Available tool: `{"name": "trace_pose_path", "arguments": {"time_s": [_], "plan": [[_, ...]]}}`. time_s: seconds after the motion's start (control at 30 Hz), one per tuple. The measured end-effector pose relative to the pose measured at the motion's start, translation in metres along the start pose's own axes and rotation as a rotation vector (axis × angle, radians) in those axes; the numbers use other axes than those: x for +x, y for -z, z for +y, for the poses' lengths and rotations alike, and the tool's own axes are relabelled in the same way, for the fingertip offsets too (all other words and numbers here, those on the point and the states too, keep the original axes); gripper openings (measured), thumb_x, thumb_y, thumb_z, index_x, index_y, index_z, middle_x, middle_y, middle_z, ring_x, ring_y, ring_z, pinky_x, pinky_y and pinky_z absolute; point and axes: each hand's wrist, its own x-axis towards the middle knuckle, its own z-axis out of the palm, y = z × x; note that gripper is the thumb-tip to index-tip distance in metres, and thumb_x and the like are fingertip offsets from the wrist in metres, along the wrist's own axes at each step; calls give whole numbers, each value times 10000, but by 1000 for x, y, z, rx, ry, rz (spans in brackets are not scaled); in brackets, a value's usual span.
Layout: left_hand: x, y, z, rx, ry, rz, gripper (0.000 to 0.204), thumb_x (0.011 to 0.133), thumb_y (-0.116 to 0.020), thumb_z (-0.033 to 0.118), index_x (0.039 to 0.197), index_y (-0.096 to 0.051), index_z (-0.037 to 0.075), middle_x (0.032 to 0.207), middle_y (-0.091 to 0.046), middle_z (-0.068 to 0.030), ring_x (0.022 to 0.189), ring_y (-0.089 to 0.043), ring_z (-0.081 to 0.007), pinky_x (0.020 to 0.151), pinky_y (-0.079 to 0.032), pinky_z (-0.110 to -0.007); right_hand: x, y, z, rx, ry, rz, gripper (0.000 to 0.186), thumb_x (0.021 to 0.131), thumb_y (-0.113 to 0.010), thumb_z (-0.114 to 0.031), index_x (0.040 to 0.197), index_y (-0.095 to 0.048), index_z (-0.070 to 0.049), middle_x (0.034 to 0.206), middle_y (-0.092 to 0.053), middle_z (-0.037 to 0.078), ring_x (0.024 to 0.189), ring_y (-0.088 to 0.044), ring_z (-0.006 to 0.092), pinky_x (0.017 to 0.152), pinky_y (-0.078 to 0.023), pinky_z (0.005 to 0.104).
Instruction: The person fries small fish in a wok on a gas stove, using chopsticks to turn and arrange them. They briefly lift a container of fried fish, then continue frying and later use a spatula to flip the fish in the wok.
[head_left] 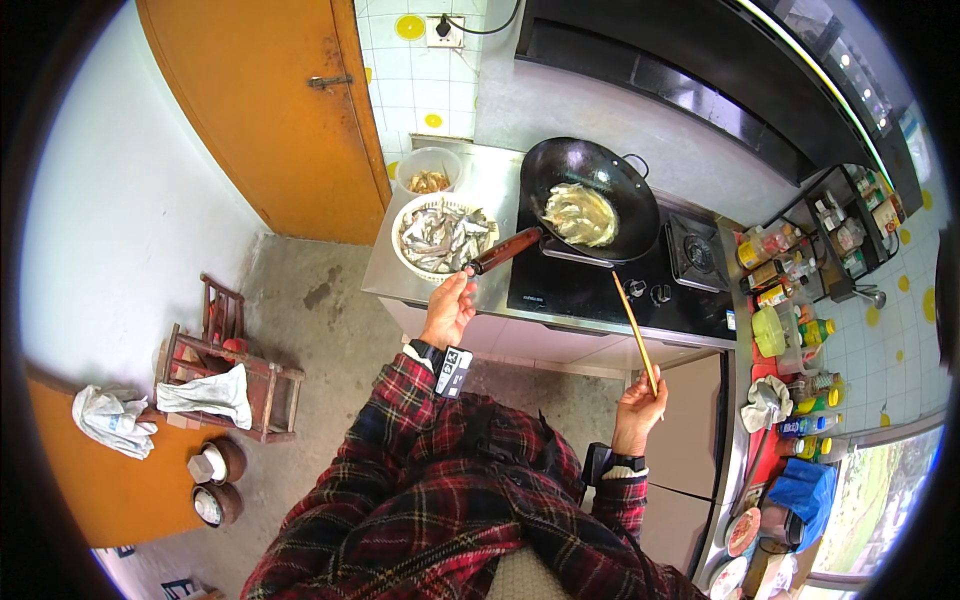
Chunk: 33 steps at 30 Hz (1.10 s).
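Observation:
My left hand is closed round the end of the wooden handle of a black wok. The wok sits on the left burner, tilted so its inside faces me. Small fish lie in yellowish, bubbling oil at its bottom. In my right hand is a pair of long wooden chopsticks, held closed, tips pointing up toward the wok but apart from it. Close beyond my left hand stands a white basket full of small silvery fish. Behind it, a clear tub holds browned pieces.
A black gas hob has a second burner on the right. Bottles and jars line the right counter below a black rack. The range hood hangs over the wok. Wooden chairs stand at the left.

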Motion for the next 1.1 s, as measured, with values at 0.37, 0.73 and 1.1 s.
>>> {"name": "trace_pose_path", "arguments": {"time_s": [0.37,0.73,1.1], "plan": [[0,1,1,-27,31,16,172,891,-590,285,1015,-619,170,744,-550,68,582,-431,-29,548,-391,-199,2,5,2,-6,-5,-16,289,912,-471,-274,1030,-605,-45,864,-665,83,525,-538,65,477,-424,163],[0,1,5,-30,23,-41,220,869,-621,308,1005,-606,136,828,-570,32,670,-517,-53,597,-427,-215,-3,1,-2,-21,-12,-12,283,906,-487,-270,1039,-598,-46,869,-664,71,545,-539,55,488,-424,158],[40,-23,48,470,143,-160,312,867,-608,308,1001,-579,28,809,-630,-70,655,-606,-104,573,-496,-207,-4,7,-9,-14,35,-48,289,906,-489,-278,1030,-603,-44,923,-665,71,592,-566,49,501,-441,146]]}}
